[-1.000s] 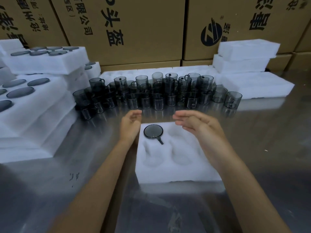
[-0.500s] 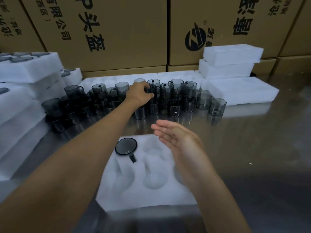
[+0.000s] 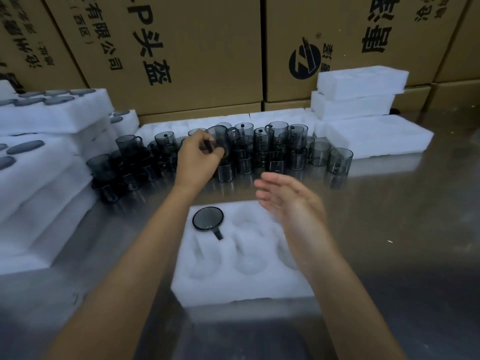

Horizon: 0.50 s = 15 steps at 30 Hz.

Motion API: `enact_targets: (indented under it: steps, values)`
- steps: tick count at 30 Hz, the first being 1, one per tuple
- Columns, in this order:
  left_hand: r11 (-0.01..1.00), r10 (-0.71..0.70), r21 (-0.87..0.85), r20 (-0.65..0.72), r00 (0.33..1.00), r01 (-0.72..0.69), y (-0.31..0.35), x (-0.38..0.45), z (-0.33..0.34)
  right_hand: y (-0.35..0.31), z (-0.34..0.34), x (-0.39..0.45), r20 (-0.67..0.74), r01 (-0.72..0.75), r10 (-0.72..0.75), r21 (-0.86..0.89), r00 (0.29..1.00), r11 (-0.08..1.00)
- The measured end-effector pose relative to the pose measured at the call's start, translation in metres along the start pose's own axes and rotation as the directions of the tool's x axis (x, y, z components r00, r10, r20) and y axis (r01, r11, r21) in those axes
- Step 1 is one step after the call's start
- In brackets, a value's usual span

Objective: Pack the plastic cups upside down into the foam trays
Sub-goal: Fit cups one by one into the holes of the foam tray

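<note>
Right now my left hand [image 3: 198,158] grips 1 smoky cup [image 3: 219,139], lifted and tilted above the cup cluster [image 3: 259,152] at mid-frame. I judge it light, rigid and slick, so pinching the wall near the rim or hooking the handle suits it best; thin plastic may crack if squeezed. My right hand [image 3: 291,203] hovers relaxed, fingers straight, holding nothing, over the foam tray [image 3: 233,289] at lower centre. 1 cup [image 3: 207,219] already sits upside down in its upper-left pocket. Filled trays [image 3: 52,118] stack at left; cardboard boxes [image 3: 181,48] stand behind.
</note>
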<state>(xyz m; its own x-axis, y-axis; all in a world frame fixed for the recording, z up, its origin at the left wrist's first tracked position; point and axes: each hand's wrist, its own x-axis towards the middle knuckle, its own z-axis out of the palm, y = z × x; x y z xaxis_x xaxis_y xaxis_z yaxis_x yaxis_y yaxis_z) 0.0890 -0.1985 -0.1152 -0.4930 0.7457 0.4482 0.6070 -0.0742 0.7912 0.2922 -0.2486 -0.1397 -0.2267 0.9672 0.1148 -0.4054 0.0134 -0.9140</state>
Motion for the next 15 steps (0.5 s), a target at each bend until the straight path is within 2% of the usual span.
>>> enact_targets:
  steps: [2,4,7,10,13,15]
  values:
    - [0.995,0.078,-0.063,-0.007,0.997,-0.078,0.007,-0.029,-0.009,-0.005,0.0,-0.003,-0.035,0.26,-0.277,-0.251,0.96,0.932]
    - [0.973,0.219,-0.072,-0.015,0.976,-0.219,0.015,-0.058,-0.016,-0.009,-0.001,-0.006,0.018,0.383,-0.409,-0.391,0.912,0.837]
    - [0.915,0.403,-0.022,0.02,0.915,-0.403,0.021,-0.089,-0.027,-0.007,-0.002,-0.008,0.102,0.391,-0.394,-0.484,0.913,0.783]
    - [0.844,0.526,0.08,0.068,0.848,-0.53,0.022,-0.104,-0.035,-0.003,0.002,-0.01,0.153,0.405,-0.383,-0.516,0.911,0.755]
    - [0.8,0.584,0.113,0.076,0.808,-0.589,0.021,-0.114,-0.037,-0.002,0.002,-0.011,0.173,0.419,-0.389,-0.521,0.905,0.743]
    - [0.814,0.57,0.089,0.074,0.818,-0.575,0.019,-0.118,-0.036,-0.003,0.002,-0.011,0.179,0.411,-0.376,-0.533,0.909,0.74]
